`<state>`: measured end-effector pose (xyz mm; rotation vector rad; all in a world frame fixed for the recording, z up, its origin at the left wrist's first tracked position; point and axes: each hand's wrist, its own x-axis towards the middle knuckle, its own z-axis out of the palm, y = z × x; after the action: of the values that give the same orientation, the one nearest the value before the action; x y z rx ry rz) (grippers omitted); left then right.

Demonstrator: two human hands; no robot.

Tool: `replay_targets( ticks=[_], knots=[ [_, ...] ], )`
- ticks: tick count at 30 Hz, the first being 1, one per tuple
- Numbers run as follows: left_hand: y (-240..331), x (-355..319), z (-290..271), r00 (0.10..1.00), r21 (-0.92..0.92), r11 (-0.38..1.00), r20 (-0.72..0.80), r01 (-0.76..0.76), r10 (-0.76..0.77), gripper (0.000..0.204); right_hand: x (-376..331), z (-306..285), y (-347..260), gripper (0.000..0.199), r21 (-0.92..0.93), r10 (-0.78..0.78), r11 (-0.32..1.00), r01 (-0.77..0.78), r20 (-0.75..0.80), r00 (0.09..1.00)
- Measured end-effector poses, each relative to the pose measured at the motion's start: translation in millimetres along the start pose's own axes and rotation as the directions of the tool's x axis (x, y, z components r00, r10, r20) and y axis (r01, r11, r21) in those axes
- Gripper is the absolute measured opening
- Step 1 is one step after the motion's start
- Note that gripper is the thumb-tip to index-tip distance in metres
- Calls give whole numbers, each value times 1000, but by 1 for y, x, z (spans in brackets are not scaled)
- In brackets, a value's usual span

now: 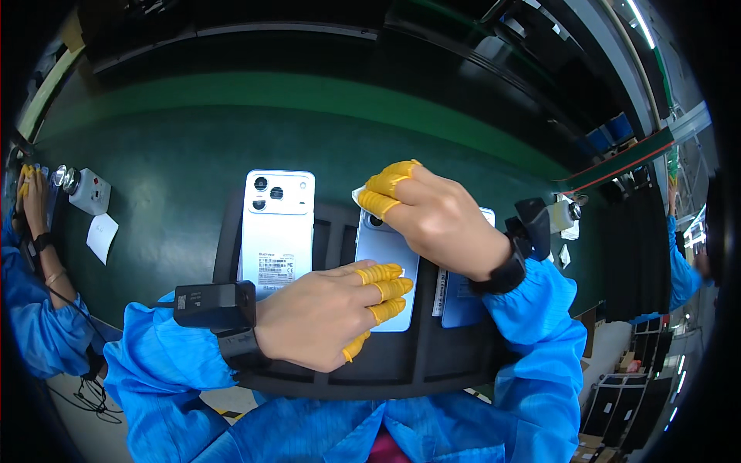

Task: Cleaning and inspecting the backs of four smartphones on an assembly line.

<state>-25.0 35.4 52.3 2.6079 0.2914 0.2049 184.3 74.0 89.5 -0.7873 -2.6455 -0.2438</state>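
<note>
A pale blue smartphone [391,312] lies back up in the black tray [370,374], its camera end away from me. Across its lower half rests my left hand [316,316], yellow cots on its fingers and the fingers closed over the phone. My right hand [444,220], also in yellow finger cots, pinches a small white wipe [357,195] at the phone's camera end. It partly covers the camera lenses. To the left lies a silvery-white smartphone [278,216] with three lenses and a printed label. A darker blue smartphone [459,309] sits to the right, partly under my right wrist.
The tray stands on a green tabletop [170,177]. Far left are a white bottle [90,191], a paper slip [102,238] and another person's hand [35,204]. A second white bottle [561,214] stands beyond my right wrist. Dark shelving runs along the back.
</note>
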Motion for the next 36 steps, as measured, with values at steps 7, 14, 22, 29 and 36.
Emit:
replay_targets(
  ticks=[7, 14, 22, 29, 36],
  knots=[
    [2, -3, -6, 991, 55, 998, 128, 25, -32, 42, -34, -26, -30, 16, -28, 131, 991, -127, 232, 964],
    [10, -34, -7, 972, 77, 996, -233, 42, -23, 58, 27, -42, -13, 25, 13, 40, 999, -41, 54, 998],
    [12, -84, 7, 876, 92, 931, -382, 352, -294, 57, 104, 56, -22, 14, 114, -193, 974, 197, -48, 980],
    [16, -87, 7, 850, 27, 919, -390, 394, -353, 53, 73, 23, -35, 11, 64, -164, 986, 154, 200, 966],
    [14, -84, 2, 874, 26, 935, -367, 354, -320, 57, 92, 44, -39, 14, 111, -242, 965, 236, 44, 969]
  ],
)
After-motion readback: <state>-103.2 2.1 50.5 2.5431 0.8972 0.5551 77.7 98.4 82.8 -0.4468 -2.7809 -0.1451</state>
